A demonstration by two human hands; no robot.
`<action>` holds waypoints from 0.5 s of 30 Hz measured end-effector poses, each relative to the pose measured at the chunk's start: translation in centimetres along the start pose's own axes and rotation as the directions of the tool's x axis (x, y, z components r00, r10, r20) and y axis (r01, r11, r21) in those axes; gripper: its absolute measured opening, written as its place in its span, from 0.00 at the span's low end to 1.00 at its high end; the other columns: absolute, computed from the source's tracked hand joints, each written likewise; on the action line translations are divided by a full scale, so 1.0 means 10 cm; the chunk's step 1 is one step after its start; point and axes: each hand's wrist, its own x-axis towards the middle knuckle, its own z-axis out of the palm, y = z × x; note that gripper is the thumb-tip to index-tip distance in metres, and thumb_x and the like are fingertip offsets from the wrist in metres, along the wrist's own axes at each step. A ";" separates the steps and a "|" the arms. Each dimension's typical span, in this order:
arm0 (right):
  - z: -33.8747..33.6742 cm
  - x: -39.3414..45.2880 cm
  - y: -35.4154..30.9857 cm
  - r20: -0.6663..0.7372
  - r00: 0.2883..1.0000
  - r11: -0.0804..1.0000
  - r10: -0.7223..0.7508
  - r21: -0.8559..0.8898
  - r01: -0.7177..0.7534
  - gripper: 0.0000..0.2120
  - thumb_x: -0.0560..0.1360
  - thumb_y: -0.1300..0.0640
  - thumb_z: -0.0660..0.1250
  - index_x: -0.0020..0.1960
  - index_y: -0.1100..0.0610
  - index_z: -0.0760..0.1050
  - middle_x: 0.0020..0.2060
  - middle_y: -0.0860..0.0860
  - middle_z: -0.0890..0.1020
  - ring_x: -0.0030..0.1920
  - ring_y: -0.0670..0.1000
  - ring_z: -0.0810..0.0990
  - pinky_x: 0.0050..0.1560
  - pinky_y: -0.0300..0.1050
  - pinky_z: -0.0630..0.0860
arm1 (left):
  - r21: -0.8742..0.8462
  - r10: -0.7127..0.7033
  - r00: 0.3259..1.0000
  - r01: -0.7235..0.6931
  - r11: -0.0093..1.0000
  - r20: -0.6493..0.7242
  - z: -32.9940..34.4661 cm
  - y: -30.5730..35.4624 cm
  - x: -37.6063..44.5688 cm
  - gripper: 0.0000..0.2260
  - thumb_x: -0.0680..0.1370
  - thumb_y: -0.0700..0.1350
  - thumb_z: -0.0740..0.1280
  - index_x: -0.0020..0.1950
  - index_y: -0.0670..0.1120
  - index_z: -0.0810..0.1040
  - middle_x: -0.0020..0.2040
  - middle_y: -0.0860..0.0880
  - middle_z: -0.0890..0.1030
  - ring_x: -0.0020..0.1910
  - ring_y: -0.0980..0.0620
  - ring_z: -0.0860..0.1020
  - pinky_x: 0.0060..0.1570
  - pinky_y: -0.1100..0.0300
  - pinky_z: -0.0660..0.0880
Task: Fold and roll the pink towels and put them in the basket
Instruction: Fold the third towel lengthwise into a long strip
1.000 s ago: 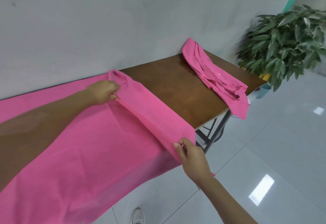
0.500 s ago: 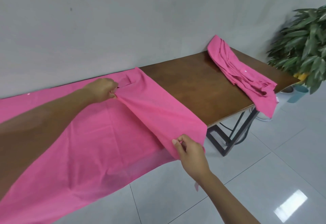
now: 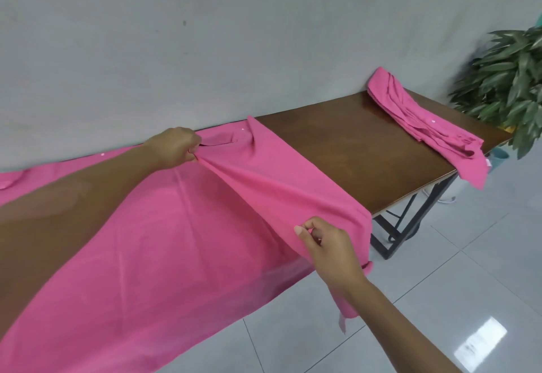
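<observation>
A large pink towel lies spread over the left part of the brown table and hangs over its front edge. My left hand grips the towel's right edge near the wall. My right hand pinches the same edge at the table's front, where the cloth hangs down with a small white tag. The stretch between my hands is lifted into a fold. A second pink towel lies crumpled at the table's far right end, one corner drooping over the edge. No basket is in view.
A grey wall runs right behind the table. A leafy potted plant stands past the table's right end. Black metal table legs show under the front edge, above a glossy grey tiled floor.
Both hands have kept their hold on the towel's right edge and drawn it leftward a little. The view has swung left, so the plant and second towel sit further right.
</observation>
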 end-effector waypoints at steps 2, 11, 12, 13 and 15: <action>0.19 -0.07 -0.23 -0.021 1.000 1.000 0.009 -0.001 -0.009 0.14 0.81 0.49 0.66 0.39 0.53 0.73 0.22 0.44 0.67 0.25 0.46 0.62 0.30 0.42 0.60 | -0.009 0.015 1.000 -0.015 1.000 -0.001 0.00 -0.22 -0.17 0.13 0.73 0.39 0.75 0.38 0.46 0.70 0.40 0.49 0.73 0.42 0.46 0.72 0.42 0.54 0.69; 1.17 -0.52 -1.33 -0.092 0.996 1.000 0.001 -0.025 -0.003 0.12 0.80 0.51 0.68 0.39 0.52 0.76 0.21 0.45 0.66 0.25 0.46 0.61 0.28 0.38 0.59 | -0.040 0.119 0.991 -0.122 0.992 -0.063 0.03 -1.23 -0.96 0.07 0.73 0.36 0.73 0.41 0.42 0.76 0.44 0.43 0.76 0.45 0.42 0.76 0.44 0.53 0.69; 1.29 -0.57 -1.46 -0.087 0.996 1.000 0.006 -0.023 -0.008 0.12 0.80 0.51 0.68 0.39 0.52 0.76 0.21 0.44 0.66 0.25 0.46 0.61 0.28 0.37 0.58 | -0.045 0.124 0.989 -0.128 0.991 -0.075 0.01 -1.34 -1.05 0.06 0.73 0.36 0.73 0.41 0.40 0.76 0.44 0.42 0.77 0.45 0.41 0.76 0.45 0.52 0.70; 1.40 -0.61 -1.60 -0.078 0.997 1.000 0.008 -0.018 -0.010 0.12 0.80 0.51 0.68 0.39 0.53 0.76 0.21 0.44 0.66 0.24 0.46 0.61 0.28 0.36 0.58 | -0.048 0.127 0.988 -0.131 0.990 -0.085 0.00 -1.44 -1.15 0.06 0.73 0.36 0.73 0.42 0.39 0.77 0.45 0.41 0.77 0.45 0.41 0.77 0.45 0.52 0.71; 1.62 -0.70 -1.85 -0.049 0.999 1.000 0.005 -0.011 -0.005 0.11 0.80 0.51 0.69 0.40 0.53 0.76 0.21 0.45 0.67 0.24 0.46 0.61 0.27 0.35 0.58 | -0.055 0.119 0.989 -0.124 0.991 -0.090 -0.02 -1.67 -1.34 0.05 0.73 0.35 0.73 0.42 0.39 0.77 0.45 0.41 0.78 0.45 0.41 0.77 0.46 0.50 0.72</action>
